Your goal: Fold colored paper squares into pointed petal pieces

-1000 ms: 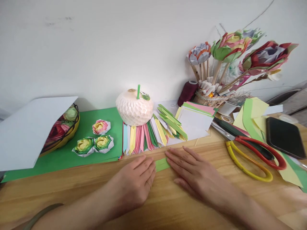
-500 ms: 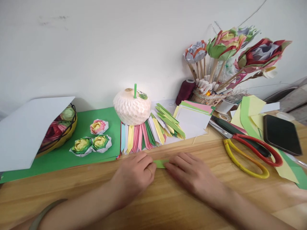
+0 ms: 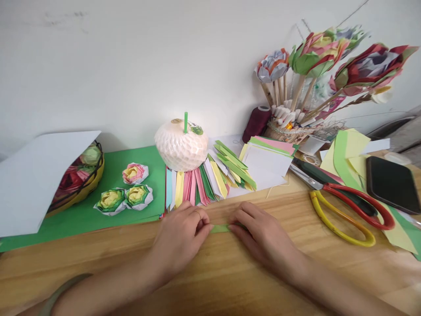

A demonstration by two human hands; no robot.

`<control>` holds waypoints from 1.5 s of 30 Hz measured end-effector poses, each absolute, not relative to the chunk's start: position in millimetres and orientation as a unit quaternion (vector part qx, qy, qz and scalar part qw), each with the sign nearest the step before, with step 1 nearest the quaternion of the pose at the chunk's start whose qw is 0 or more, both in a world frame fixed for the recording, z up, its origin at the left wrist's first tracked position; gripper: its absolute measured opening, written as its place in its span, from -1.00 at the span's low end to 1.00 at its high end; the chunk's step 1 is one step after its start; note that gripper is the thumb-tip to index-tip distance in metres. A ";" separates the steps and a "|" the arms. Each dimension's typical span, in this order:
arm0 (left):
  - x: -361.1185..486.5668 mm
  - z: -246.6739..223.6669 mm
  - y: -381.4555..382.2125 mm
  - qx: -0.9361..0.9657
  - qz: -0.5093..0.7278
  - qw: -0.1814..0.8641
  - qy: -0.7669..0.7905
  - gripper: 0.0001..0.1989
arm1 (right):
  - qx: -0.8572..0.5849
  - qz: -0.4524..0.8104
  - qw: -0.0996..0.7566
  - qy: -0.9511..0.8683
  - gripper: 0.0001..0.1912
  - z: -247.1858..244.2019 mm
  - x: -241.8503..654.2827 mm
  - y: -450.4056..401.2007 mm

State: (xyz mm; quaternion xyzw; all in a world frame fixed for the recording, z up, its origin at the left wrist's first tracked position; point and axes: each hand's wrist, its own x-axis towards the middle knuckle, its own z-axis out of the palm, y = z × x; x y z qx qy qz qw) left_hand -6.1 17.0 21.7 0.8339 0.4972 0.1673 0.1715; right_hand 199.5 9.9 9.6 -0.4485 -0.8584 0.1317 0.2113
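Note:
A narrow green paper strip point(image 3: 220, 228) lies across the gap between my two hands, low over the wooden table point(image 3: 210, 281). My left hand point(image 3: 182, 237) pinches its left end between thumb and curled fingers. At the right end, my right hand point(image 3: 263, 232) grips the strip the same way, and a bit of green shows beneath its fingers. Just behind the hands is a row of folded paper strips point(image 3: 189, 186) in pink, yellow, green and white. Most of the strip's two ends is hidden by my fingers.
A textured white pot point(image 3: 180, 147) stands behind the strips. Paper flowers point(image 3: 140, 196) and a basket point(image 3: 95, 182) sit on green sheets at the left. Scissors point(image 3: 348, 197), a phone point(image 3: 393, 184) and a pot of tall flowers point(image 3: 283, 127) are at the right.
The green strip looks narrower than before. Both hands have shifted their fingers on it, with the thumbs now nearer the front edge. The view has moved slightly.

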 end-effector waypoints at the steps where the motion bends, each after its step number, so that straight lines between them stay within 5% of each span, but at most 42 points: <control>1: -5.8 21.4 17.0 0.836 0.166 0.167 0.496 -0.89 | -0.450 0.129 0.211 -0.858 -0.87 9.8 199.0 9.9; 13: -6.4 14.1 11.2 0.867 0.129 0.101 0.471 -0.89 | -0.479 0.131 0.195 -0.846 -0.85 10.5 210.0 13.6; 18: -12.3 7.3 11.1 0.914 0.163 0.048 0.369 -0.62 | -0.488 0.148 0.199 -0.837 -0.86 10.8 221.4 14.3; 30: -5.0 10.3 16.2 0.932 0.215 -0.049 0.288 -0.77 | -0.340 0.080 0.254 -0.902 -0.70 22.9 208.0 2.3; 36: -2.1 0.6 18.4 0.933 0.255 -0.130 0.220 -0.72 | -0.340 -0.024 0.180 -0.923 -0.77 17.9 195.9 1.0; 45: -4.8 13.8 17.5 0.899 0.303 0.031 0.313 -0.69 | -0.359 0.045 0.150 -0.920 -0.82 21.7 185.0 7.3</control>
